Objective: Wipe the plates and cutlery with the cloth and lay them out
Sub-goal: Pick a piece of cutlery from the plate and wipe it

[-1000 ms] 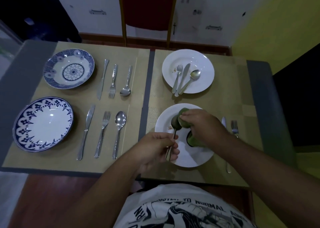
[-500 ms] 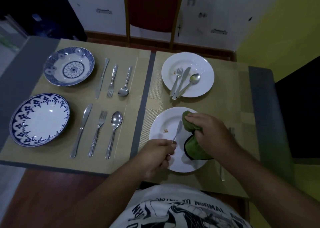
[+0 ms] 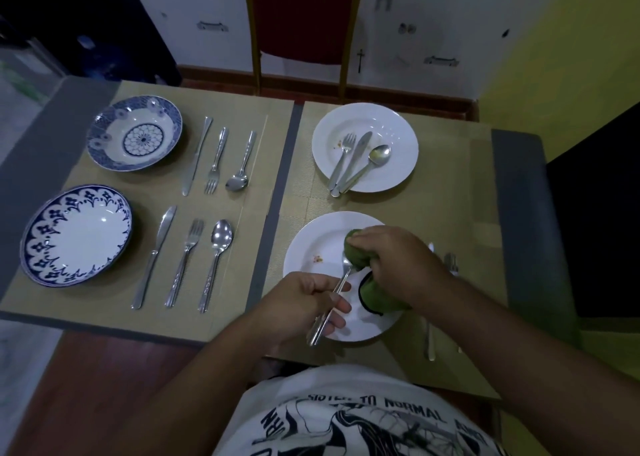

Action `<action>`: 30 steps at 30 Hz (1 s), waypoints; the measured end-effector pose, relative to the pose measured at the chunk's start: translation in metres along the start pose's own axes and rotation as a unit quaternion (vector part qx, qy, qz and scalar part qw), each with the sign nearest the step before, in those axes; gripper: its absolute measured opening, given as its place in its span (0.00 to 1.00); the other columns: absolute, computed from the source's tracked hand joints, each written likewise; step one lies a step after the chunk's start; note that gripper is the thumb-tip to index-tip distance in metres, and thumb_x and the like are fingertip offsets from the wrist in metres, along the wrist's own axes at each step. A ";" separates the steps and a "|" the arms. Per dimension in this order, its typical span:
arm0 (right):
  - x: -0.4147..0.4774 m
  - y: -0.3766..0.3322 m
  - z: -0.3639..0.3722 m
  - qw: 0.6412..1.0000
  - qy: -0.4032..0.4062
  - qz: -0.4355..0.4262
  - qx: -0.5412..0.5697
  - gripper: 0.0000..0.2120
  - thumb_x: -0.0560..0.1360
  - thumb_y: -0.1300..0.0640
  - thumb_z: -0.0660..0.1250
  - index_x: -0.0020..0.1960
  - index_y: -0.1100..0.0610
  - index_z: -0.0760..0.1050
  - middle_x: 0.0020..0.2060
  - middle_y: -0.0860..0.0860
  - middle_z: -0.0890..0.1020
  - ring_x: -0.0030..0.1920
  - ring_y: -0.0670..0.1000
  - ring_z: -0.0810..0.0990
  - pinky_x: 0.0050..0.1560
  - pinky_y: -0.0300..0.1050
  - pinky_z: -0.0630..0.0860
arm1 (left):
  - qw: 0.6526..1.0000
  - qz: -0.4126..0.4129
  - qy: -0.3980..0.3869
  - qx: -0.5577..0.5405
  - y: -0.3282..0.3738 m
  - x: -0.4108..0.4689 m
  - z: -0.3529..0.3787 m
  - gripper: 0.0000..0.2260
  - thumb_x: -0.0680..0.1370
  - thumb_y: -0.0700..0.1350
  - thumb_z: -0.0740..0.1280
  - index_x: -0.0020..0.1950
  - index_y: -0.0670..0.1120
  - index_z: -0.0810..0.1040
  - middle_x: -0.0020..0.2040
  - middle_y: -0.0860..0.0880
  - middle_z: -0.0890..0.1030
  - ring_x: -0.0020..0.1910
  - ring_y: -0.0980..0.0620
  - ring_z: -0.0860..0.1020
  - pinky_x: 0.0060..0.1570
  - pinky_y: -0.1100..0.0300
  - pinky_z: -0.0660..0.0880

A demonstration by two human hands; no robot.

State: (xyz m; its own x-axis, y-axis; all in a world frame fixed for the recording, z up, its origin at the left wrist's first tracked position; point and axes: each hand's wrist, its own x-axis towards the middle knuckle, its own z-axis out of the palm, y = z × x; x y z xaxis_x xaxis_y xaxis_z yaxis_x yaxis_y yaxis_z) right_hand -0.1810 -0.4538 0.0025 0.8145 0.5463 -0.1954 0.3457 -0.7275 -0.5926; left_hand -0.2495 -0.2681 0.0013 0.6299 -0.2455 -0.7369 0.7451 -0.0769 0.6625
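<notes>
Worktop (image 3: 516, 206): near white plate (image 3: 311, 244) left crumbed, unwiped. Cutlery piece (image 3: 341, 279) pinched by handle in left hand (image 3: 301, 303) above plate. Green cloth (image 3: 377, 293), bunched in right hand (image 3: 391, 258), closed back over its head; wiping judged unfinished.

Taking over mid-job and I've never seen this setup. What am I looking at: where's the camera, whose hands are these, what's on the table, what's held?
No machine here: the one picture comes from a camera worn on a person's head, looking down at their own bare hands. The left hand grips the handle of a steel piece of cutlery, its head buried in a green cloth gripped by the right hand, over the near round white plate, which bears crumbs. On the tan placemats also lie a far white plate carrying a fork, knife and spoon, and two blue-patterned plates, each with laid-out cutlery beside it.
</notes>
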 end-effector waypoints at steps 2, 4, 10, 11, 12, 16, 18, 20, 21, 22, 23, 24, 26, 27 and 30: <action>-0.004 -0.003 0.004 0.998 0.003 0.001 -0.065 0.13 0.62 0.62 0.64 0.46 0.55 0.79 0.44 0.52 0.80 0.45 0.54 0.77 0.44 0.48 0.76 | 0.999 0.008 0.012 0.030 -0.001 0.001 -0.001 0.11 0.83 0.36 0.62 0.58 0.43 0.84 0.43 0.45 0.86 0.35 0.51 0.82 0.35 0.60 0.77; -0.011 -0.018 0.007 0.999 0.007 -0.021 -0.047 0.13 0.67 0.66 0.62 0.49 0.57 0.80 0.47 0.53 0.80 0.47 0.54 0.77 0.47 0.44 0.74 | 0.996 0.027 0.040 0.074 -0.004 0.002 -0.001 0.12 0.84 0.37 0.61 0.56 0.44 0.85 0.38 0.50 0.85 0.31 0.55 0.78 0.32 0.64 0.75; -0.001 0.000 -0.001 0.997 0.048 0.051 0.010 0.18 0.64 0.70 0.61 0.48 0.59 0.82 0.47 0.55 0.83 0.49 0.54 0.79 0.50 0.39 0.72 | 0.994 0.031 0.097 0.046 -0.018 0.001 0.005 0.14 0.83 0.38 0.62 0.56 0.53 0.84 0.39 0.51 0.84 0.33 0.54 0.75 0.40 0.59 0.74; -0.002 0.003 -0.006 0.996 0.060 0.069 0.004 0.20 0.65 0.70 0.62 0.53 0.59 0.81 0.52 0.55 0.82 0.53 0.53 0.78 0.54 0.37 0.71 | 0.994 0.020 0.104 0.034 -0.016 0.001 0.004 0.12 0.82 0.39 0.64 0.56 0.53 0.84 0.41 0.50 0.84 0.35 0.53 0.76 0.40 0.59 0.74; -0.002 0.002 -0.010 0.994 0.074 0.084 0.008 0.19 0.66 0.71 0.62 0.54 0.62 0.80 0.52 0.57 0.82 0.53 0.55 0.78 0.54 0.38 0.72 | 0.993 0.007 0.112 0.023 -0.014 0.002 0.002 0.11 0.81 0.39 0.66 0.57 0.52 0.85 0.42 0.49 0.85 0.36 0.52 0.76 0.41 0.58 0.74; -0.008 -0.024 -0.022 0.991 0.118 0.063 0.017 0.15 0.65 0.72 0.60 0.48 0.64 0.79 0.45 0.60 0.81 0.46 0.56 0.76 0.48 0.46 0.70 | 0.990 -0.036 0.136 -0.020 -0.008 0.006 -0.007 0.12 0.76 0.36 0.69 0.56 0.48 0.85 0.43 0.46 0.83 0.36 0.51 0.75 0.33 0.62 0.71; -0.011 -0.032 -0.019 0.994 0.110 0.017 0.013 0.15 0.63 0.70 0.59 0.45 0.62 0.79 0.42 0.57 0.81 0.44 0.54 0.76 0.46 0.48 0.72 | 0.990 -0.038 0.130 -0.042 -0.006 0.004 -0.005 0.09 0.76 0.35 0.70 0.53 0.45 0.86 0.42 0.43 0.83 0.36 0.49 0.77 0.33 0.61 0.74; -0.009 -0.034 -0.005 0.998 0.056 -0.019 -0.004 0.14 0.60 0.66 0.58 0.42 0.59 0.78 0.39 0.53 0.80 0.42 0.53 0.76 0.44 0.48 0.73 | 0.989 -0.036 0.115 -0.087 -0.005 0.003 -0.002 0.06 0.77 0.33 0.70 0.49 0.41 0.85 0.43 0.40 0.84 0.37 0.47 0.80 0.37 0.60 0.79; -0.007 -0.034 0.005 0.999 0.022 -0.026 -0.019 0.13 0.58 0.63 0.59 0.40 0.56 0.76 0.39 0.51 0.78 0.41 0.52 0.75 0.43 0.48 0.74 | 0.987 -0.035 0.107 -0.111 -0.004 0.003 -0.001 0.06 0.77 0.33 0.69 0.49 0.40 0.85 0.43 0.40 0.84 0.38 0.46 0.82 0.39 0.59 0.80; -0.005 -0.032 0.015 0.999 -0.003 -0.028 -0.036 0.12 0.58 0.62 0.60 0.40 0.53 0.75 0.40 0.48 0.77 0.42 0.52 0.75 0.44 0.47 0.75 | 0.986 -0.031 0.101 -0.127 -0.004 0.003 0.000 0.06 0.78 0.32 0.68 0.49 0.39 0.85 0.43 0.40 0.84 0.39 0.46 0.83 0.40 0.59 0.81; -0.005 -0.029 0.022 0.998 -0.021 -0.023 -0.053 0.14 0.59 0.61 0.61 0.43 0.51 0.76 0.42 0.47 0.77 0.45 0.52 0.75 0.46 0.47 0.76 | 0.987 -0.028 0.101 -0.125 -0.005 0.004 -0.001 0.07 0.79 0.33 0.67 0.50 0.39 0.85 0.43 0.40 0.84 0.39 0.47 0.83 0.40 0.60 0.80; -0.006 -0.024 0.028 0.997 -0.033 -0.021 -0.060 0.15 0.61 0.61 0.62 0.45 0.50 0.77 0.45 0.46 0.77 0.47 0.51 0.76 0.48 0.49 0.76 | 0.988 -0.024 0.103 -0.110 -0.006 0.004 -0.002 0.07 0.79 0.34 0.67 0.51 0.39 0.85 0.42 0.41 0.84 0.39 0.49 0.82 0.39 0.61 0.79; -0.004 -0.015 0.031 0.997 -0.041 -0.016 -0.064 0.16 0.61 0.64 0.66 0.47 0.51 0.78 0.46 0.47 0.77 0.48 0.52 0.76 0.48 0.53 0.77 | 0.990 -0.020 0.104 -0.092 -0.009 0.003 -0.004 0.09 0.80 0.35 0.65 0.52 0.41 0.85 0.41 0.43 0.84 0.39 0.51 0.80 0.40 0.61 0.77; -0.003 -0.013 0.030 0.997 -0.039 -0.005 -0.073 0.17 0.60 0.65 0.68 0.48 0.53 0.79 0.48 0.48 0.79 0.50 0.53 0.77 0.50 0.54 0.77 | 0.989 -0.025 0.102 -0.100 -0.010 0.003 -0.004 0.09 0.80 0.35 0.65 0.53 0.42 0.85 0.41 0.44 0.84 0.40 0.51 0.80 0.41 0.61 0.77; -0.004 -0.025 0.027 0.990 -0.052 0.005 -0.134 0.19 0.59 0.62 0.71 0.49 0.53 0.79 0.52 0.49 0.78 0.56 0.54 0.74 0.53 0.54 0.76 | 0.987 -0.034 0.098 -0.119 -0.011 0.003 -0.007 0.10 0.81 0.35 0.64 0.54 0.41 0.85 0.41 0.44 0.84 0.40 0.51 0.80 0.43 0.60 0.78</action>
State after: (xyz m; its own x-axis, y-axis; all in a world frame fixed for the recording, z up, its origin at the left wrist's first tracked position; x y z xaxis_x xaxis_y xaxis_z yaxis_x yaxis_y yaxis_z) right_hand -0.2056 -0.4268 -0.0032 0.7710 0.5685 -0.2871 0.4613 -0.8093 -0.3638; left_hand -0.2548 -0.2616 -0.0094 0.5898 -0.0536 -0.8057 0.8026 0.1488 0.5776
